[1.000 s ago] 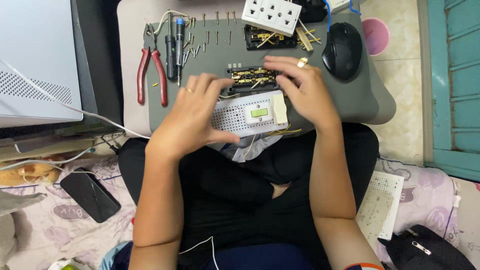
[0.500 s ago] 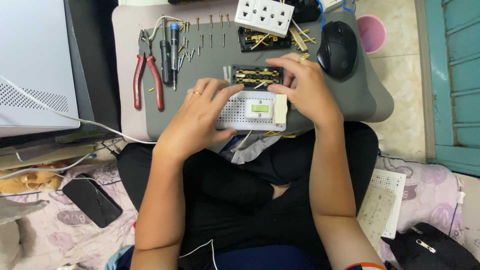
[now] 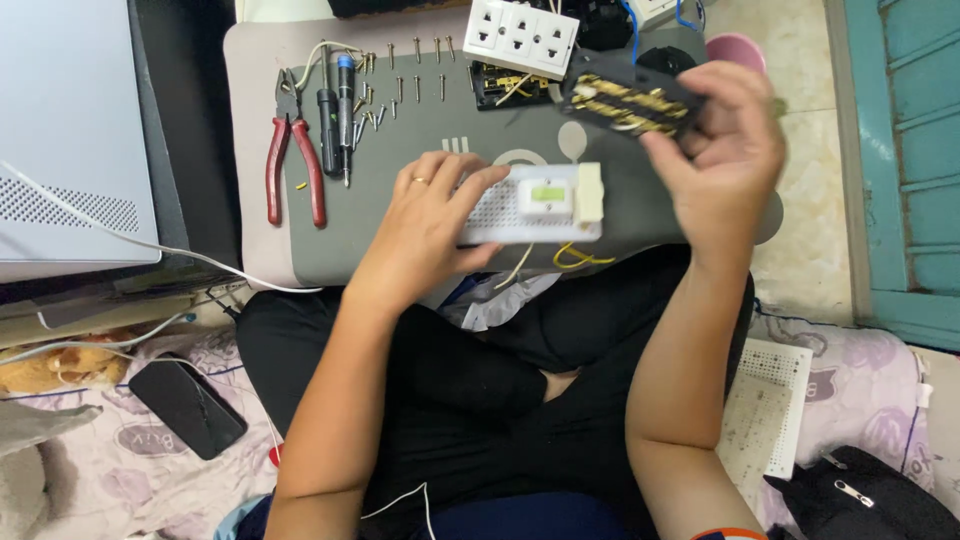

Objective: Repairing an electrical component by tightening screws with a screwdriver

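At the centre of the frame the left hand point(image 3: 430, 225) grips the white rectangular plastic casing point(image 3: 535, 203), pressing it on the grey lap desk point(image 3: 400, 140). In the upper right, the right hand point(image 3: 722, 155) pinches a black insert with brass contact strips point(image 3: 625, 100), raised above the desk. Red-handled pliers point(image 3: 293, 160) and dark screwdrivers point(image 3: 337, 115) lie at upper left.

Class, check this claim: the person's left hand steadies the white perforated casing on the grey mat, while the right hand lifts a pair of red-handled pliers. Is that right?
Not quite. The head view shows the right hand lifting a black part with brass strips, not the pliers. The red-handled pliers lie untouched on the grey mat. The left hand does steady the white perforated casing.
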